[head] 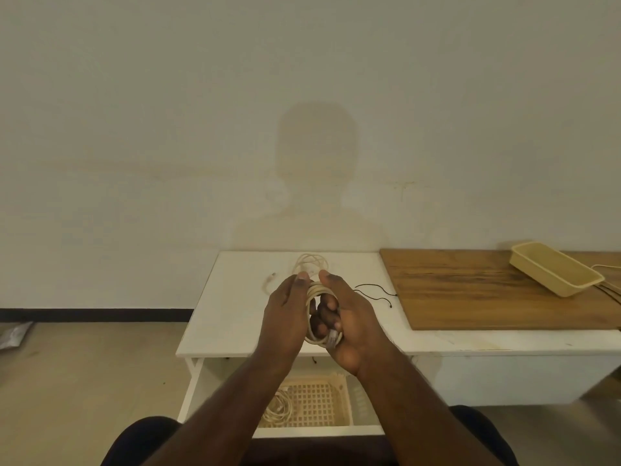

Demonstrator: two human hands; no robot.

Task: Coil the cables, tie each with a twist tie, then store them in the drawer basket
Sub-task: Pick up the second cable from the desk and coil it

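A cream cable coil (pixel 317 290) is held upright over the white table (pixel 228 314), between both hands. My left hand (pixel 285 317) grips its left side, thumb on the top. My right hand (pixel 349 317) grips the right side, fingers curled through the loop near a grey plug. Behind the hands, another loose cream cable (pixel 311 262) lies on the table, with a small white piece (pixel 268 280) to its left. Thin black twist ties (pixel 376 294) lie to the right. Below, the open drawer holds a cream basket (pixel 319 401) with one coiled cable (pixel 277 408) inside.
A wooden board (pixel 487 290) covers the table's right part. On it sits a tilted beige tray (pixel 554 272), with a cord (pixel 608 287) behind it. The wall rises just behind the table. My knees are under the drawer front.
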